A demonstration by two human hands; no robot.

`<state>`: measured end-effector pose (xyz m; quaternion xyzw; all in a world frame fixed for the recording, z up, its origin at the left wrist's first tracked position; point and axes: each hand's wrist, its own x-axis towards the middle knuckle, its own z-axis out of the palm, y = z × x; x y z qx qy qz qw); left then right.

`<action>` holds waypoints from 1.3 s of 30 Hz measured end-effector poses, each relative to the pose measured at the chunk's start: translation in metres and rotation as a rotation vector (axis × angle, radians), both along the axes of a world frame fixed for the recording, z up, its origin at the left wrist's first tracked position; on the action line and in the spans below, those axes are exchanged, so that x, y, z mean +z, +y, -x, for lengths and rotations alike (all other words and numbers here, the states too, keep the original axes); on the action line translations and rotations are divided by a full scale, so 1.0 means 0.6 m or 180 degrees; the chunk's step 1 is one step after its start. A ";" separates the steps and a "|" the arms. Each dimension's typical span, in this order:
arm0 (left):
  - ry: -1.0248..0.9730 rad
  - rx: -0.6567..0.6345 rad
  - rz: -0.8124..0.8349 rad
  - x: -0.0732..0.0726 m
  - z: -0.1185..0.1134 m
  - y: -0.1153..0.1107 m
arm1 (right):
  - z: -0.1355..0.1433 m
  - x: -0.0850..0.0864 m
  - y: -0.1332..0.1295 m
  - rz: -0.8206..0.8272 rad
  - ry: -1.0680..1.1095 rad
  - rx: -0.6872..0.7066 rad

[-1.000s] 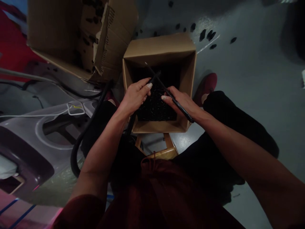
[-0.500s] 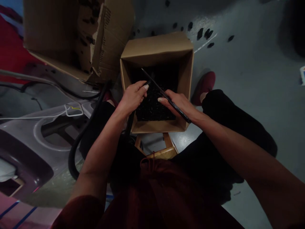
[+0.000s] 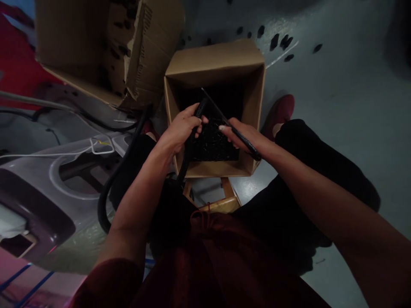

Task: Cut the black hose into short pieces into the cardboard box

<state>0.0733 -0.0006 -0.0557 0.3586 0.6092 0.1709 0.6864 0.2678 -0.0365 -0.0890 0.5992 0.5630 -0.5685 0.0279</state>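
My left hand [image 3: 184,128] is closed round a black ribbed hose [image 3: 185,164], gripping it near its upper end. From there the hose runs down past my wrist toward my lap. In my right hand [image 3: 245,132] is a long, thin knife [image 3: 216,110], its dark textured handle along the palm and its blade slanting up and left. The blade crosses close to the hose's end; whether they touch I cannot tell. Both hands are over an open cardboard box [image 3: 216,170] that holds many small black pieces [image 3: 213,143].
A larger torn cardboard box [image 3: 160,55] with black bits inside stands at the upper left. Black scraps [image 3: 274,41] lie on the grey floor. A grey plastic chair [image 3: 83,149] is at the left, and a wooden stool [image 3: 224,205] is beneath the box.
My left hand has shifted slightly, and more of the hose's end now shows above its fingers. The knife has moved a little right with my right hand. The whole view has shifted slightly.
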 end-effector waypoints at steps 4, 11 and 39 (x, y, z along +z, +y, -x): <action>-0.0177 0.0362 0.0150 0.002 -0.001 0.002 | -0.004 -0.008 0.002 0.0138 0.0344 -0.0346; -0.0237 0.0610 0.0048 -0.004 0.003 0.001 | -0.005 -0.008 0.001 0.0107 0.0487 -0.0336; 0.0226 0.0193 -0.0168 0.006 0.001 0.008 | -0.005 -0.008 -0.009 0.0030 0.0811 -0.0177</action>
